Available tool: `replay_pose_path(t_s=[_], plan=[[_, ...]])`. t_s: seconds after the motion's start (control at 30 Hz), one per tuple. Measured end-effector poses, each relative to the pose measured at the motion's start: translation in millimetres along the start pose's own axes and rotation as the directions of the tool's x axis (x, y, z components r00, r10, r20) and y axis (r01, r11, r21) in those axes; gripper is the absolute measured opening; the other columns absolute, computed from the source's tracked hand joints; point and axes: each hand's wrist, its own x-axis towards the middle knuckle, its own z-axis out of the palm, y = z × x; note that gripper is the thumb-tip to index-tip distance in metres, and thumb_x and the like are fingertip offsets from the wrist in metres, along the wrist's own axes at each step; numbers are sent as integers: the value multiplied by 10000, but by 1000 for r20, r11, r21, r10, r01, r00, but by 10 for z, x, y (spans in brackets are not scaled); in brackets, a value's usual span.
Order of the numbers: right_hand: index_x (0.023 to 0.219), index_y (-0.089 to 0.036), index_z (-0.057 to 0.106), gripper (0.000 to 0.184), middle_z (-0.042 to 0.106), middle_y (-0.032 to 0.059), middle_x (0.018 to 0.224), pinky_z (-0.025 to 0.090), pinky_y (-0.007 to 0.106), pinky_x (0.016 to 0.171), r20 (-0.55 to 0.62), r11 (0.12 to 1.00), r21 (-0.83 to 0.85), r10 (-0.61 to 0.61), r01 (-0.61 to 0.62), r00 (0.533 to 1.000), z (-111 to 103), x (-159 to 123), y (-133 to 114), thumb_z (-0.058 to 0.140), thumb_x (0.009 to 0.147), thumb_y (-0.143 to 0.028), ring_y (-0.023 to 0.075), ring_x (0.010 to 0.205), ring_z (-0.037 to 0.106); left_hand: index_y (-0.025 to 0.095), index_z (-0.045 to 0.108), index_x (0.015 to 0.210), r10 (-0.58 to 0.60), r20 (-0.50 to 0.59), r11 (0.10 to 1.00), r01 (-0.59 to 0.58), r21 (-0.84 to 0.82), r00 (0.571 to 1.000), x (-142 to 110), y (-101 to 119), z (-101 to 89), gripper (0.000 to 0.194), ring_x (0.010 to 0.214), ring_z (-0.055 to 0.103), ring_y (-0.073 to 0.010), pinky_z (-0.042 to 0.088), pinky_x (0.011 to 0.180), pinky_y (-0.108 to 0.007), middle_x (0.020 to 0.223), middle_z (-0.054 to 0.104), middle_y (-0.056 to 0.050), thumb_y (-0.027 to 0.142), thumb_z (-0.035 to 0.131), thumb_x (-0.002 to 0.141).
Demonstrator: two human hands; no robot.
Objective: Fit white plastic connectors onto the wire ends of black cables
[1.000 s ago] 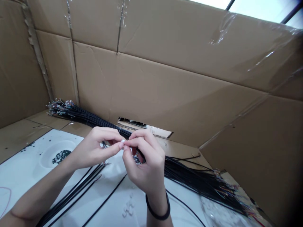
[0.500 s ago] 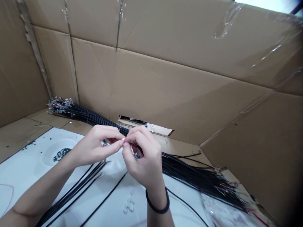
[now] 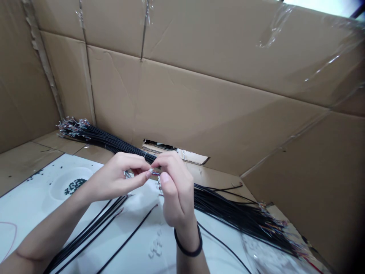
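Observation:
My left hand (image 3: 119, 177) pinches a small white connector (image 3: 151, 171) between thumb and forefinger. Thin coloured wires (image 3: 155, 173) run from the connector into my right hand (image 3: 178, 190). The right forefinger rests by the connector, while the right thumb is bent and set back from it. The other right fingers are curled around the wire end of a cable, mostly hidden by the hand. A black cable (image 3: 222, 244) comes out beside the right wrist. Several small metallic and white ends (image 3: 159, 186) show just left of the right thumb.
A long bundle of black cables (image 3: 114, 139) lies along the cardboard wall (image 3: 199, 102), continuing to frayed ends at right. More cables (image 3: 94, 224) lie under my left arm. A white dish (image 3: 57, 186) holds small dark pieces. Small clear pieces (image 3: 155, 247) are on the white table (image 3: 137, 236).
My right thumb has drawn back from the connector to the right, baring the coloured wires. The left hand keeps its pinch almost in place.

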Motion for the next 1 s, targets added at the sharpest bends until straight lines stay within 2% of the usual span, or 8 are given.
replay_pose_path(t_s=[0.1,0.17,0.33,0.43,0.47,0.6,0.77,1.0], plan=[[886,-192,512,183,531,25,857,434,284,631,-47,1000,19,14,-13,999,-9,-11,13,363,854,-92,141,732,532,149,584,701,-15,-8,1000,15,18,1000,-10,6,-8,234,610,490,-98,378,574,-208,651,576,11,185,527,925],[912,-197,500,181,521,9,839,431,277,620,-55,996,36,78,-76,995,-10,-14,25,386,833,-81,124,671,514,151,611,709,-25,-24,999,26,38,999,-20,10,-15,228,617,511,-99,393,585,-204,666,606,7,185,533,920],[959,-200,508,163,517,-20,809,389,244,530,29,950,47,307,-308,951,-31,-6,33,453,824,-127,77,518,437,167,669,773,-48,-106,994,58,94,993,-38,29,-50,182,639,575,-96,429,602,-186,700,651,14,203,555,910],[879,-192,537,65,539,-18,796,346,228,490,75,930,5,365,-367,928,-59,2,19,478,854,-177,70,509,434,163,680,788,-41,-140,993,56,106,989,-40,51,-77,175,645,591,-96,442,600,-181,708,662,11,196,554,905],[823,-188,541,72,538,-23,753,334,225,484,90,929,-8,369,-369,925,-67,5,15,484,866,-197,71,506,431,161,682,789,-36,-148,993,52,109,988,-41,58,-84,174,646,595,-96,444,597,-178,711,665,10,194,555,903],[613,-187,457,301,432,-51,541,284,226,472,126,944,-72,329,-322,936,-89,13,5,471,909,-241,75,482,388,158,683,781,-24,-174,991,47,129,984,-45,75,-93,174,638,599,-88,447,584,-166,708,668,11,181,555,896],[670,-178,492,259,446,-55,560,301,205,496,127,980,-104,182,-169,975,-88,8,-4,482,928,-202,64,492,386,158,690,789,-10,-200,986,43,160,980,-45,73,-93,157,651,615,-86,463,591,-153,719,681,10,175,566,884],[692,-170,519,239,449,-51,562,307,204,497,99,986,-144,95,-80,991,-83,-5,-8,495,929,-173,65,483,377,161,691,792,27,-221,984,12,176,975,-66,75,-99,123,662,621,-82,473,606,-144,735,689,12,160,593,866]])
